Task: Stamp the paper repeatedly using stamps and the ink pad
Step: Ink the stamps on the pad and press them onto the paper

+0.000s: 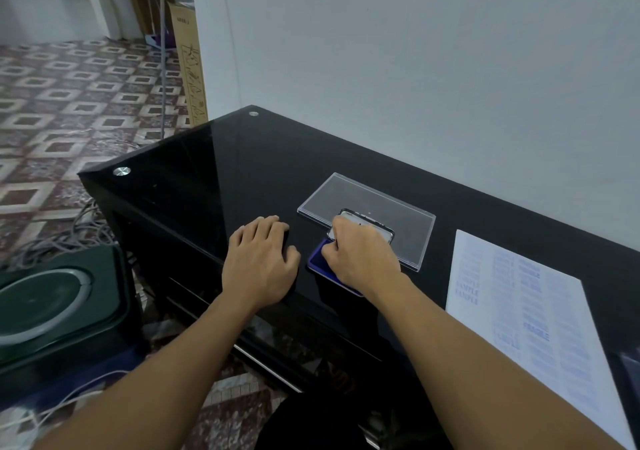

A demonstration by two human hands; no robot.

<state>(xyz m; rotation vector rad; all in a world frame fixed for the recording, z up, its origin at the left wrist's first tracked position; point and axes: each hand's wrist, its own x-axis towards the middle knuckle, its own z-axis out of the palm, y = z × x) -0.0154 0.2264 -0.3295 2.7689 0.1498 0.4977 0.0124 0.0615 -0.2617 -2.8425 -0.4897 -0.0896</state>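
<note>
table: glossy black glass, two round metal studs | ink pad: one, blue, rectangular, beside one clear plastic tray | paper: one white sheet, blue stamped words, right | left hand: flat, released on glass | right hand: curled over ink pad, grasp hidden, cannot tell | floor: patterned tile; wall: pale

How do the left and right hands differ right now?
The right hand grips a stamp at the blue ink pad; the left hand lies palm down on the black table. The right hand's fingers are curled; the left hand's are loosely bent. Both are bare and off the paper.
</note>
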